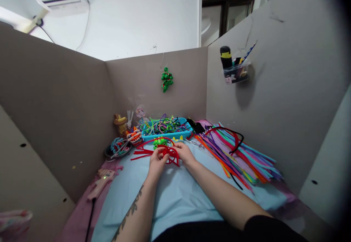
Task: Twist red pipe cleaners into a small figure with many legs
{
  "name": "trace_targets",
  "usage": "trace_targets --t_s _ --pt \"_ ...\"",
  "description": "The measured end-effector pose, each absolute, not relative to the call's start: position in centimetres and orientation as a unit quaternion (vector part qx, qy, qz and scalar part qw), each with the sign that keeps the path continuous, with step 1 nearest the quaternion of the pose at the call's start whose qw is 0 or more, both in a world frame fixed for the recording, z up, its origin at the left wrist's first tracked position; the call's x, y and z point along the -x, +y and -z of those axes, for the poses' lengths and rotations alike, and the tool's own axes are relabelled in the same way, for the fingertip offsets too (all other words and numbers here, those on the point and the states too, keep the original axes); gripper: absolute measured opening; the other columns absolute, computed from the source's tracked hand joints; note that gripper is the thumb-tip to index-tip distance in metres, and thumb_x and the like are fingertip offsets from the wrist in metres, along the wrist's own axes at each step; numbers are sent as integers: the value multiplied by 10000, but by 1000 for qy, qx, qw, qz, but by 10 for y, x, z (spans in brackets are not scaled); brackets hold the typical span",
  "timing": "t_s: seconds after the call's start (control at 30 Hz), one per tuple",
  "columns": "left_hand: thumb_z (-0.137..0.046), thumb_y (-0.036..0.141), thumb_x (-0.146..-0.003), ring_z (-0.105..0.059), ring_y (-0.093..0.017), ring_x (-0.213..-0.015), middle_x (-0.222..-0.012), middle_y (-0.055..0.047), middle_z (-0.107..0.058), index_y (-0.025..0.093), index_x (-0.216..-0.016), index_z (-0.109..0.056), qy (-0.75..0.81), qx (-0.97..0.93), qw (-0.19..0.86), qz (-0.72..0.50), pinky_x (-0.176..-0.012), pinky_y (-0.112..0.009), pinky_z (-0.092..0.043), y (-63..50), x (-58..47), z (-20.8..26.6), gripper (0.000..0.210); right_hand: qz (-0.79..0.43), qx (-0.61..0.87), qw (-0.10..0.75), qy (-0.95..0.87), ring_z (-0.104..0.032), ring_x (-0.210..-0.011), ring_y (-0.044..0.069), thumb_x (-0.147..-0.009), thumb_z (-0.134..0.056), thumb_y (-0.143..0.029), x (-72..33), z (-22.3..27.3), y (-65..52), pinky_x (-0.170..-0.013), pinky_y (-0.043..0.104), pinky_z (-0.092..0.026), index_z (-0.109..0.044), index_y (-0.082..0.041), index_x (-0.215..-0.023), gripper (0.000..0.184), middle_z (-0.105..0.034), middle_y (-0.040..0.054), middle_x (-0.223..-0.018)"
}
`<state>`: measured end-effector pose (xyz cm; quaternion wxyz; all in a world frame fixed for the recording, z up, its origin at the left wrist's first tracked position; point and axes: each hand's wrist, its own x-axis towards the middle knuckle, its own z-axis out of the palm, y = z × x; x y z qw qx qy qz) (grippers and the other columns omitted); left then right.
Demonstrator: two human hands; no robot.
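Note:
Red pipe cleaners (173, 155), bent into loops, are held between both hands above the light blue cloth (186, 194). My left hand (158, 159) pinches them at the lower left with thumb and fingers. My right hand (184, 152) grips their right side, its fingertips partly hidden behind the loops. Straight red ends stick out to the left past my left hand. Just beyond the hands sits a green fuzzy figure (159, 142), and next to it a small piece with yellow tips (178, 139).
Behind the hands stands a blue tray (148, 138) of tangled pipe cleaners. Many coloured pipe cleaners (236, 157) lie at right, near scissors (196, 144). A pink glue gun (101, 185) and a dark bowl (117, 155) are at left. Grey panels (156, 57) enclose the table.

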<state>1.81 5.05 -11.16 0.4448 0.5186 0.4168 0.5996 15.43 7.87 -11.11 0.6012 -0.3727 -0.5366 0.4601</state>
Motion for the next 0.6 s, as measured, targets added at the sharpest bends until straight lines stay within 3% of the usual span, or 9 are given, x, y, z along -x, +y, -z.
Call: trace_targets --t_s 0.2,0.4,0.6 --pt "-739 321 -570 -586 -128 -573 -639 -5 -641 153 -901 -550 416 -523 481 -567 -564 -217 -402 44 -18 109 417 -465 388 622 -496 -374 -444 77 -568 -680 -340 -176 97 83 -456 207 -284 -470 -186 -667 279 -455 -76 -500" --pt "-767 313 -535 -566 -117 -565 -667 -11 -647 150 -893 -565 409 -511 539 -530 -560 -210 -380 38 -17 101 441 -349 373 614 -602 -469 -550 111 -636 -529 -219 -179 93 79 -542 223 -368 -502 -196 -673 51 -518 -51 -592" --pt "-749 296 -566 -479 -67 -484 -581 35 -569 146 -861 -577 366 -488 590 -529 -511 -185 -334 37 -14 98 373 -258 391 543 -697 -579 -721 171 -660 -431 -133 -192 99 84 -690 296 -448 -675 -193 -791 283 -662 23 -767"
